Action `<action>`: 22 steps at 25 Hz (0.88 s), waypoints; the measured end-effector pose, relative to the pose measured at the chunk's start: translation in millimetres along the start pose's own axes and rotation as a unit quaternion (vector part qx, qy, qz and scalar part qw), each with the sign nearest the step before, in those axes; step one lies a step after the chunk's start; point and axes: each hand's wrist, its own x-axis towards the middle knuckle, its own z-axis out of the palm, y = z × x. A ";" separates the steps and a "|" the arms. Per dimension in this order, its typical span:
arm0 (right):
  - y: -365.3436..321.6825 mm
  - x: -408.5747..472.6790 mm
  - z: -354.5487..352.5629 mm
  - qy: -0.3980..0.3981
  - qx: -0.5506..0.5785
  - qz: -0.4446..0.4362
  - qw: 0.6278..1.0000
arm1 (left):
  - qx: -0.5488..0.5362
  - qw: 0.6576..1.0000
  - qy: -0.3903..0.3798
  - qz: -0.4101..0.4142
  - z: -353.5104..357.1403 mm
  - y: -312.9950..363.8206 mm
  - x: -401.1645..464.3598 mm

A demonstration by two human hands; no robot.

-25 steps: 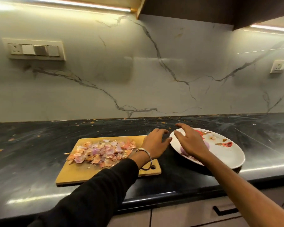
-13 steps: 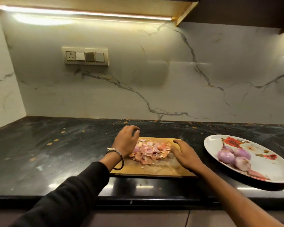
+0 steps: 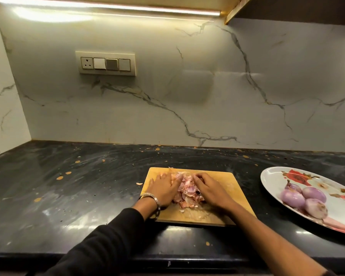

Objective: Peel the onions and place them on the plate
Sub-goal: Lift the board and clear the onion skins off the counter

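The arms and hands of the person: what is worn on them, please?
The left arm has a long black sleeve that ends just before the wrist. The left hand is bare, and a silver metal bangle sits at its wrist. The right arm is bare, with no sleeve in view, and the right hand shows no glove or bangle.

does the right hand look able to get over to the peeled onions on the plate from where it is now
Probably yes. The right hand rests on the cutting board against the onion skins, and only bare counter lies between the board and the plate, where the peeled onions sit uncovered.
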 end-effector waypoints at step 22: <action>20.0 -49.9 1.3 0.013 -0.080 -0.023 0.996 | -0.217 0.967 -0.105 0.086 -11.8 -5.4 56.7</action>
